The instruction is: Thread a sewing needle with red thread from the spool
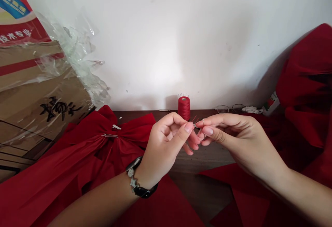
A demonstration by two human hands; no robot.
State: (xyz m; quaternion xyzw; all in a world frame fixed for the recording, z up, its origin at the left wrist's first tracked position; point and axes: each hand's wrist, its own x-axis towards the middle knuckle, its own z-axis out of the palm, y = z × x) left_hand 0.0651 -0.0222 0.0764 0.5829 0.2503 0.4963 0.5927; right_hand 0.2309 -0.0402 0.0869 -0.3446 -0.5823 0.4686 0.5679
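Observation:
My left hand [168, 140] and my right hand [228, 133] meet fingertip to fingertip above the dark table, each closed in a pinch of thumb and forefinger. A tiny silvery piece [195, 125] shows between them, too small to name. Thin red strands [194, 119] stick up just behind the fingertips. Close behind my left hand stands a spool of red thread [184, 106] with several pins or needles in its top. To the left lies a large red fabric bow [129, 130], with metal clips [110, 135] at its gathered middle.
A cardboard box [33, 88] and crumpled clear plastic [77, 54] are at the left. Eyeglasses [229, 108] lie by the white wall [155, 40]. More red fabric [306, 82] is heaped at the right, and red pieces [249, 189] lie on the dark wooden table [192, 185] in front.

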